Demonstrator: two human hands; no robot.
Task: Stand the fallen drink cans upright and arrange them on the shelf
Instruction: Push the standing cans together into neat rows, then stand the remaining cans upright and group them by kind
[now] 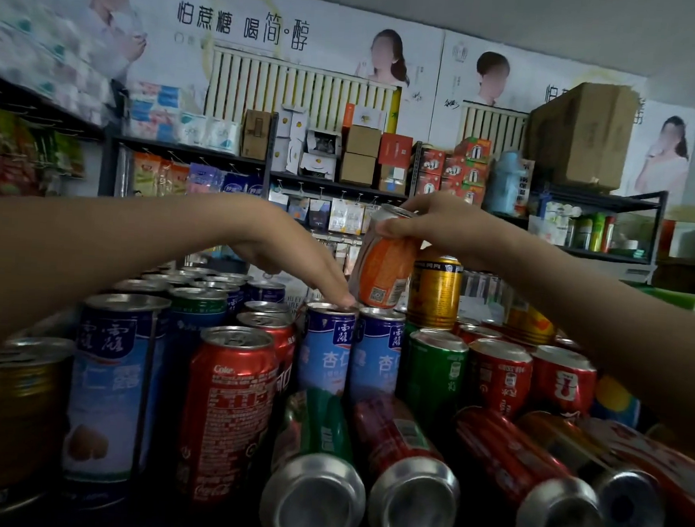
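My right hand (435, 224) grips an orange can (384, 266) by its top rim, holding it tilted just above a blue almond-drink can (376, 356). My left hand (297, 255) reaches down, its fingertips touching the top of the neighbouring blue can (325, 350). Several cans lie on their sides at the front, bottoms toward me: a green one (315, 458), a dark red one (402, 460) and two red ones (528, 477), (610, 487). Upright cans stand around them, such as a red Coke can (224, 411) and a green can (433, 372).
A tall blue can (115, 387) and a gold can (6, 412) stand at the front left. A yellow can (434, 290) sits stacked on the back row beside the orange one. Shelves of boxed goods (361, 157) line the wall behind.
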